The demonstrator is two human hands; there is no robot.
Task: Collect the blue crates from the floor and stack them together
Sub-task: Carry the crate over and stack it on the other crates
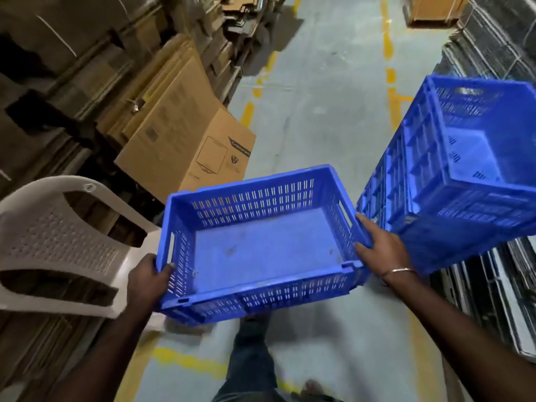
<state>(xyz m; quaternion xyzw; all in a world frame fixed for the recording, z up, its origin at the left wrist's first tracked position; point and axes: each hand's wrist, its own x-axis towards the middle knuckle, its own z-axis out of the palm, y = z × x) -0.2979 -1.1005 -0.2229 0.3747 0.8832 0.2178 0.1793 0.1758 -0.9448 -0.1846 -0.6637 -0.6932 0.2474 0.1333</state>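
Note:
I hold an empty blue slotted crate [261, 242] in the air in front of me, above the floor. My left hand [148, 278] grips its left end, thumb hooked over the rim near the handle slot. My right hand [377, 245] grips the right end, fingers curled round the rim beside the other handle slot. To the right stands a tall stack of blue crates [452, 169], its top crate open and empty, higher than the crate I carry. The carried crate's right end sits close to the stack's near left corner.
A white plastic chair [58, 245] stands at the left, touching distance from the crate. Cardboard boxes [179, 134] and flattened cartons line the left wall. Bundled sheets [493, 285] sit under the stack at right. A grey aisle floor [327, 97] with yellow lines runs ahead.

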